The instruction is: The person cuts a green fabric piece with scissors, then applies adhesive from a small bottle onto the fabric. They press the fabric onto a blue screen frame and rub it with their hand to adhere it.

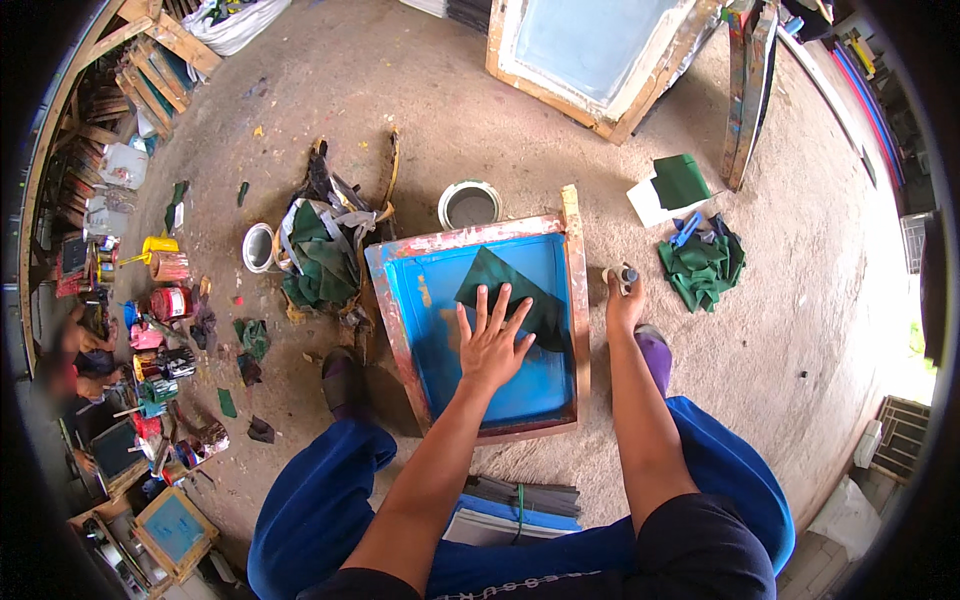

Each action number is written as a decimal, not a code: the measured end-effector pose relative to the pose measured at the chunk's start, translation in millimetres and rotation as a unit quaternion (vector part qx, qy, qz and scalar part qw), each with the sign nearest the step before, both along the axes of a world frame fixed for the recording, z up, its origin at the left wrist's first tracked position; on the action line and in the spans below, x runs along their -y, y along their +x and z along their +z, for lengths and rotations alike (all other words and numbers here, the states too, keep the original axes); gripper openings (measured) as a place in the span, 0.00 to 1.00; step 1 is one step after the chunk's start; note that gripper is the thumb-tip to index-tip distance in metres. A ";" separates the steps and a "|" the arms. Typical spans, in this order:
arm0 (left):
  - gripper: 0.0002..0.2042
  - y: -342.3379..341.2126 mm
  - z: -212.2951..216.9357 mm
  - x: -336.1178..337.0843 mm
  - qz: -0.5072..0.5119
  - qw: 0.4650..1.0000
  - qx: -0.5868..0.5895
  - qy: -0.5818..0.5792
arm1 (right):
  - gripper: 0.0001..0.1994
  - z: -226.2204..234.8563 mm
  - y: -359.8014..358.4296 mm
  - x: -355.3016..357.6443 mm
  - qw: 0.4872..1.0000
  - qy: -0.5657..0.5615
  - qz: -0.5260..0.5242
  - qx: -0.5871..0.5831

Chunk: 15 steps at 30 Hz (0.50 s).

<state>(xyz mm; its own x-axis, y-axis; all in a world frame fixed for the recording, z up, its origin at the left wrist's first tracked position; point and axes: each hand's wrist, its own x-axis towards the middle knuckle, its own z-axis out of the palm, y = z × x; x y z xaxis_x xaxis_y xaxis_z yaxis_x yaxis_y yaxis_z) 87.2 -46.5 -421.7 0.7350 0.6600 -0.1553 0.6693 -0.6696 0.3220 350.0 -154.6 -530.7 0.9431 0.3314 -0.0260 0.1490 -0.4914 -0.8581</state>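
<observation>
A wooden-framed screen with blue mesh (pixel 440 375) lies on the floor between my feet. Across its mesh rests a dark green cloth piece (pixel 490 268). My left hand (pixel 492 345) presses flat on that cloth with fingers spread. To the right of the frame, my right hand (pixel 624 305) is closed around a small object with a round grey top (pixel 629 274), perhaps a bottle; the grip hides most of it. Right of that hand sits a crumpled green cloth heap (pixel 703 268) with a blue item on it. Beyond it lies a folded green cloth (pixel 681 181) on a white sheet.
An open tin (pixel 470 205) stands behind the frame, and another tin (pixel 259 247) beside a rag pile (pixel 322 245). A larger framed screen (pixel 590 50) is at the far side. Paint cans (pixel 172 302) line the left, where another person (pixel 85 350) is partly visible.
</observation>
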 end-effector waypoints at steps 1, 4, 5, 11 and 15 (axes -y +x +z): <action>0.32 -0.5 -2.3 -0.2 0.012 1.000 -0.011 -0.006 | 0.21 1.4 0.8 -4.2 1.000 0.016 -0.003 0.009; 0.35 -0.8 -7.8 -4.7 0.102 0.994 -0.012 0.039 | 0.17 21.8 -0.9 -10.1 0.999 0.036 -0.030 -0.009; 0.35 0.1 -8.5 -8.3 0.158 0.986 -0.017 0.055 | 0.15 33.3 -3.1 -12.0 0.998 0.034 -0.053 0.017; 0.33 -1.5 13.1 -23.0 0.246 0.954 0.063 0.160 | 0.18 117.1 -48.6 -29.7 0.987 0.065 0.138 0.050; 0.21 -1.1 35.6 -29.6 0.187 0.891 0.409 -0.059 | 0.22 144.6 -102.8 -53.3 0.930 0.038 0.323 0.171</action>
<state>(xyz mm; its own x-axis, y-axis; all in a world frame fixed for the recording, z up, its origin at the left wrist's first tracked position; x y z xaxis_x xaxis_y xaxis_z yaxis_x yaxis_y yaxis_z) 86.1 -16.9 -386.2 0.3676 0.8968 0.2462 0.3478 -0.3781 0.8580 247.3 -101.3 -386.1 0.4950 0.8205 0.2858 0.6630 -0.1441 -0.7346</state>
